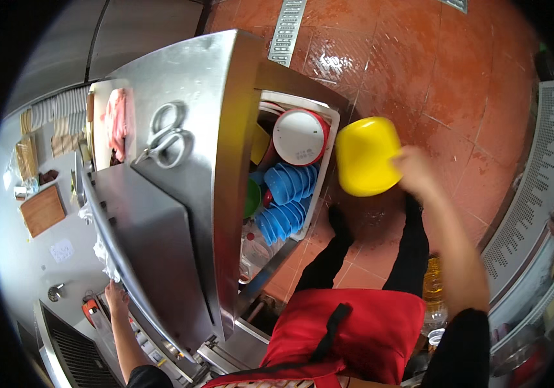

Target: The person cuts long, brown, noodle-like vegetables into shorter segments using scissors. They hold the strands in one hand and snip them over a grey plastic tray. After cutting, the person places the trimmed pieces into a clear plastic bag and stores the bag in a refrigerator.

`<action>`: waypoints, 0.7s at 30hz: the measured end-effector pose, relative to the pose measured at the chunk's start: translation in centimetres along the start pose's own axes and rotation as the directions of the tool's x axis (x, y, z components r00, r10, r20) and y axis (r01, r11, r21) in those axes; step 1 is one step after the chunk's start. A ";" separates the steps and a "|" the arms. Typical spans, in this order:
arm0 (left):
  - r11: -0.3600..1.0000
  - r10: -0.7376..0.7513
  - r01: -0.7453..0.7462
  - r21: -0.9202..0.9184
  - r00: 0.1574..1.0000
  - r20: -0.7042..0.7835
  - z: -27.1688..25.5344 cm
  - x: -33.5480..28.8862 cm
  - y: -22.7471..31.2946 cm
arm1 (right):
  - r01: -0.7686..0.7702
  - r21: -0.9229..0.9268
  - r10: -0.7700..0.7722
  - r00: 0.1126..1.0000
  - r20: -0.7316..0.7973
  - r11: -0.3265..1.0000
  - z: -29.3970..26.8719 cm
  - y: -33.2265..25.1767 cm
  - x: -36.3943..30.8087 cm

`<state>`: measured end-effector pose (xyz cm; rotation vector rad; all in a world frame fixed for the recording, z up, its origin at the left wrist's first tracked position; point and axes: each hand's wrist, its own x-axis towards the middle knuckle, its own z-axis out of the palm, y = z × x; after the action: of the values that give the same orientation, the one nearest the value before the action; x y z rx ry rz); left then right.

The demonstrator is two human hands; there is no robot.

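My right hand grips the edge of a yellow rounded-square plastic dish, slightly blurred, held above the floor to the right of an open drawer. That drawer holds a white bin with a round white dish with a red rim, several blue scoop-shaped bowls, a green item and a clear plastic bottle. Far to the left, my left hand has its fingers curled at the lower end of a crumpled white cloth, beside a curved metal rail.
Scissors lie on the steel counter, near pink meat on a board. A wooden board is farther left. The red tiled floor looks wet. Bottles of yellow liquid stand by my right leg.
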<state>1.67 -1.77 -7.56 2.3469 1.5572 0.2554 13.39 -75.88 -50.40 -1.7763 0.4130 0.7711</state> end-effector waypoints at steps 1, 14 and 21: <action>0.998 -0.042 0.045 -0.050 0.997 0.063 1.1 0.4 1.3 | 0.140 -0.060 -0.144 0.986 -0.083 0.988 4.7 0.7 -0.8; 0.992 0.078 -0.083 -0.095 0.995 -0.058 1.2 -1.1 -0.5 | 0.504 -0.586 -0.620 0.785 0.003 0.635 26.9 -15.9 17.8; 0.978 -0.020 -0.025 -0.208 0.978 -0.208 2.3 0.1 -0.2 | 0.345 -0.717 -0.556 0.828 -0.071 0.605 19.0 -12.9 19.1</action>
<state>2.23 -2.00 -9.84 2.2151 1.5333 0.6544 29.56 -51.91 -57.77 -2.5719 -0.2046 0.2775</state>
